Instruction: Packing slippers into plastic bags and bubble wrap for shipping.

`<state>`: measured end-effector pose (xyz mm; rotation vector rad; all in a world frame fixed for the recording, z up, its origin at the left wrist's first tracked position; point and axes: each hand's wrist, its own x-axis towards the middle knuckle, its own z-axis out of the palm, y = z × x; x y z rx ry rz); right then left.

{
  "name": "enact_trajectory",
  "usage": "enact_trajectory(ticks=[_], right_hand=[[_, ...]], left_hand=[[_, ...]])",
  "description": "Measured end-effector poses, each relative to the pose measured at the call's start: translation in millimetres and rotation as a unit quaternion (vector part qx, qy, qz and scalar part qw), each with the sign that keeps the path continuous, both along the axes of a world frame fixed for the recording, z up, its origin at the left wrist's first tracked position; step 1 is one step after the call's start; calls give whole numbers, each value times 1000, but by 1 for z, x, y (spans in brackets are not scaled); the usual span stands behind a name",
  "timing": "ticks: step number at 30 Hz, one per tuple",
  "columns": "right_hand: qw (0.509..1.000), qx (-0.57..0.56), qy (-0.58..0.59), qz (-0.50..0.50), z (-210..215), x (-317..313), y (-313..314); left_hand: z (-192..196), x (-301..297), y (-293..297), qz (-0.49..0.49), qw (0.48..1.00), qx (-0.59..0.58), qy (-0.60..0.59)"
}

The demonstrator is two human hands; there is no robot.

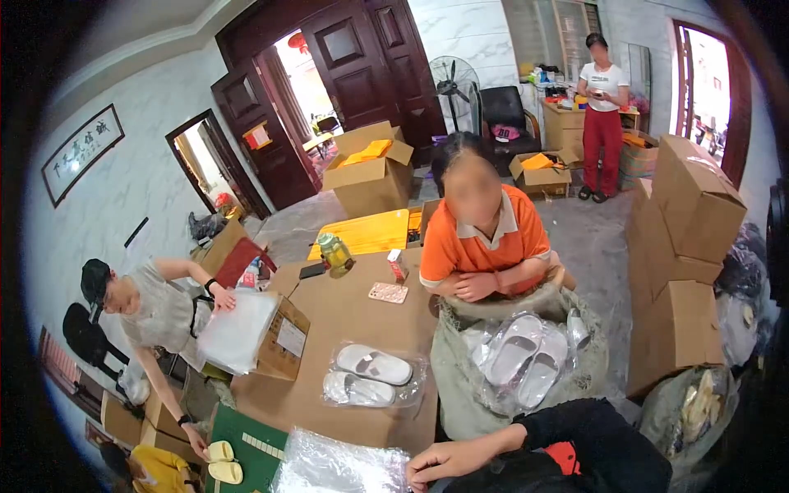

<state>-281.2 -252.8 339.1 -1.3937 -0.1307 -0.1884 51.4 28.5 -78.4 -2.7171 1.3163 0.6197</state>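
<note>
My right hand (442, 465) reaches in from the lower right in a black sleeve. Its fingers are bent and closed at the right edge of a stack of clear plastic bags (337, 464), seemingly gripping that edge; the fingertips are partly cut off by the frame. My left hand is out of view. Beyond the stack, a pair of white slippers (370, 375) lies in a clear bag on the cardboard-covered table (403, 329). Right of them, a green woven sack (460, 361) holds more bagged white slippers (526, 357).
Across the table a person in orange (485, 238) leans on the sack with folded arms. At left another person (160, 308) touches a bag pile (242, 333) and yellow slippers (223, 462) on a green mat (259, 464). Tall cartons (678, 320) stand at right.
</note>
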Motion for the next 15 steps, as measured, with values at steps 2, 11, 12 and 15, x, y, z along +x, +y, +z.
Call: enact_trajectory(ticks=[2,11,12,15], right_hand=[[1000,-6,5,0,-8,0,-2],[998,-36,29,-35,29,-2,3],[999,-27,35,-28,35,-4,3],[998,-10,57,-24,30,-5,5]], left_hand=[[4,-3,-8,-5,1000,-4,4],[24,-18,-49,-80,996,4,36],[27,-19,-51,-83,996,4,39],[37,-23,-56,-87,995,2,45]])
